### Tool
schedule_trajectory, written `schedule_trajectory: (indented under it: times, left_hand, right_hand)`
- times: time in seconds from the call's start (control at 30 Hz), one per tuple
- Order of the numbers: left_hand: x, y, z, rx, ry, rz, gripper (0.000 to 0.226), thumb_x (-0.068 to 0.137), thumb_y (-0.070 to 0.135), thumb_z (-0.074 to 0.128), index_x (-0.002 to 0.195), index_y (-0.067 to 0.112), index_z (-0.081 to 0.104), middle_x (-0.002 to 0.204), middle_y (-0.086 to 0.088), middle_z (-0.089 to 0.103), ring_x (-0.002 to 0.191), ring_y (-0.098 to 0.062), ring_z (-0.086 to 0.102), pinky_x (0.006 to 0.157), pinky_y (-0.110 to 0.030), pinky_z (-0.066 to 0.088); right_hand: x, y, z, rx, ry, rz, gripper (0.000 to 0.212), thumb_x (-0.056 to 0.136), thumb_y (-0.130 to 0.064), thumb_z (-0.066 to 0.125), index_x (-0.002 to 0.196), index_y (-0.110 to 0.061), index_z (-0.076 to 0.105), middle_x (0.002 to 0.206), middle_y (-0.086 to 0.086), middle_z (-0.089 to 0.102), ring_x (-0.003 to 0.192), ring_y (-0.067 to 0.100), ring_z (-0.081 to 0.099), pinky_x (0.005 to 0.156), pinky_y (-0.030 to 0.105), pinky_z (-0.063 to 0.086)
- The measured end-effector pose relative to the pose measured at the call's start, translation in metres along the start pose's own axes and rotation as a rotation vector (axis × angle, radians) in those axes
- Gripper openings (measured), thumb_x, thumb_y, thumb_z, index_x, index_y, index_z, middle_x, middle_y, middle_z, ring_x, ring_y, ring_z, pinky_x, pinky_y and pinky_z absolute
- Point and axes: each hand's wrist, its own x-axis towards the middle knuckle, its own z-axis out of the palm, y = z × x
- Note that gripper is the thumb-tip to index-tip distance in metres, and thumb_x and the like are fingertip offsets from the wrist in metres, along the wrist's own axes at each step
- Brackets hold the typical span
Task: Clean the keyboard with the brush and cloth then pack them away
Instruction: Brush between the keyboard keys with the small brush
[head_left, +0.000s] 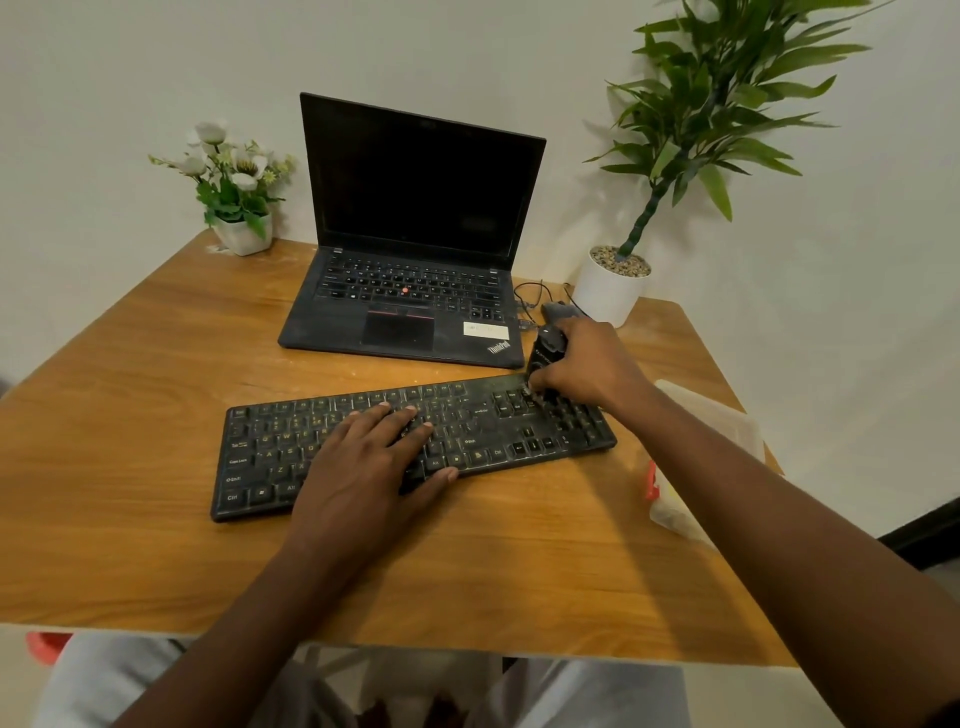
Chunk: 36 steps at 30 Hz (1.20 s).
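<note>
A dusty black keyboard (493, 426) lies across the middle of the wooden table (156, 364). My left hand (369, 457) rests flat on its middle keys, fingers straight. My right hand (582, 364) grips a small black brush (545, 353) upright, its bristle end down on the keys at the keyboard's far right corner. A clear plastic box (717, 431) with something red and yellow inside sits at the table's right edge, partly hidden by my right forearm. I do not see a cloth on its own.
An open black laptop (410, 291) with a dark screen stands behind the keyboard. A white flower pot (244, 236) is at the back left, a tall green plant in a white pot (608, 291) at the back right. Black cables (530, 301) lie beside the laptop.
</note>
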Motion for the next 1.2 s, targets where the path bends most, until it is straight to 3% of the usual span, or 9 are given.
schedule_trajectory:
  times: [0.1,0.23,0.33,0.57,0.8,0.97,1.07,1.2]
  left_hand:
    - [0.000,0.000,0.000,0.005,0.003,0.001,0.079,0.095,0.084,0.021,0.154,0.036,0.042,0.161,0.004,0.043,0.151,-0.020,0.033,0.121,-0.041,0.019]
    - [0.000,0.001,-0.001,0.011,0.009,-0.003,0.077,0.095,0.083,0.025,0.153,0.036,0.044,0.160,0.003,0.045,0.151,-0.021,0.034,0.121,-0.041,0.020]
    - [0.000,0.001,-0.001,0.013,0.011,-0.008,0.077,0.095,0.083,0.026,0.151,0.035,0.047,0.158,0.002,0.047,0.149,-0.021,0.037,0.121,-0.043,0.024]
    - [0.001,0.000,0.001,0.014,0.017,0.001,0.077,0.096,0.082,0.027,0.150,0.033,0.050,0.156,0.001,0.050,0.147,-0.023,0.040,0.119,-0.044,0.028]
    - [0.000,0.000,0.001,0.004,0.013,0.001,0.078,0.095,0.082,0.026,0.150,0.033,0.050,0.156,0.001,0.051,0.147,-0.023,0.041,0.119,-0.044,0.029]
    - [-0.001,0.002,-0.002,-0.005,0.016,-0.005,0.076,0.096,0.082,0.030,0.150,0.033,0.050,0.157,0.002,0.049,0.148,-0.022,0.039,0.120,-0.044,0.028]
    - [-0.001,0.003,-0.004,-0.009,0.014,-0.004,0.076,0.096,0.082,0.029,0.152,0.034,0.047,0.159,0.003,0.047,0.149,-0.021,0.037,0.121,-0.044,0.027]
    - [-0.003,0.003,-0.008,-0.015,0.015,0.011,0.077,0.096,0.081,0.028,0.155,0.033,0.042,0.161,0.002,0.043,0.150,-0.022,0.035,0.121,-0.044,0.025]
  right_hand:
    - [-0.003,-0.016,0.008,0.069,-0.074,-0.032,0.048,0.075,-0.027,0.094,0.115,-0.018,0.069,0.100,-0.006,0.067,0.088,0.011,0.063,0.061,0.018,0.045]
    - [-0.009,-0.029,0.010,0.160,-0.167,-0.053,0.044,0.073,-0.021,0.095,0.107,-0.018,0.068,0.098,-0.003,0.071,0.090,0.016,0.071,0.069,0.029,0.062]
    - [-0.013,-0.025,0.009,0.208,-0.215,-0.042,0.051,0.073,-0.021,0.095,0.116,-0.015,0.067,0.104,0.000,0.073,0.092,0.016,0.072,0.074,0.034,0.065]
    - [-0.017,0.007,-0.008,-0.004,-0.093,-0.008,0.037,0.073,-0.028,0.093,0.099,-0.021,0.067,0.086,-0.007,0.065,0.080,0.011,0.063,0.055,0.024,0.041]
    - [-0.043,0.001,0.000,0.186,-0.203,0.009,0.042,0.068,-0.024,0.097,0.099,-0.022,0.069,0.096,-0.005,0.074,0.086,0.011,0.071,0.063,0.025,0.058]
    - [-0.049,-0.010,0.010,0.144,-0.186,-0.052,0.041,0.068,-0.028,0.096,0.096,-0.029,0.066,0.095,-0.008,0.071,0.088,0.009,0.066,0.065,0.026,0.048]
    - [-0.048,0.001,0.003,0.172,-0.154,0.008,0.037,0.067,-0.025,0.096,0.094,-0.024,0.070,0.092,-0.006,0.073,0.087,0.015,0.069,0.068,0.030,0.057]
    - [-0.052,0.007,-0.004,0.246,-0.106,0.068,0.038,0.068,-0.023,0.097,0.093,-0.026,0.069,0.089,-0.009,0.072,0.085,0.009,0.070,0.058,0.019,0.053]
